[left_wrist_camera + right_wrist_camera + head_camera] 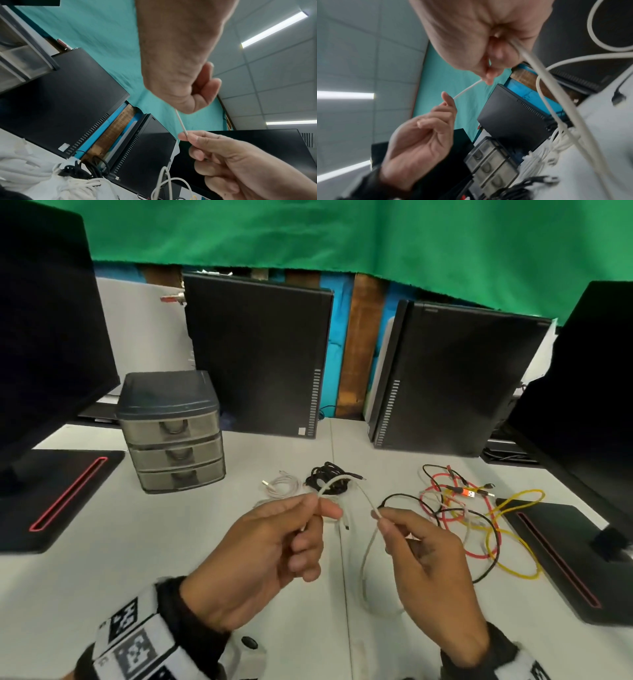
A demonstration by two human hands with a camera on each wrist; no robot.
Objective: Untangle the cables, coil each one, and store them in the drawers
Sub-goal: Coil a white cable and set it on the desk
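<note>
The person's left hand (274, 546) and right hand (424, 556) each pinch the white cable (346, 484), held above the table (171, 542). Its slack (thin, pale, limp) loops down beside the coloured tangle (479, 518) and could snag there if pulled sideways.

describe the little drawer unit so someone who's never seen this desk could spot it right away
Start at the white desk and look left of the two black computer towers. There stands the drawer unit, with three stacked translucent grey drawers, all closed, under a dark lid; nothing else there has drawers.
</note>
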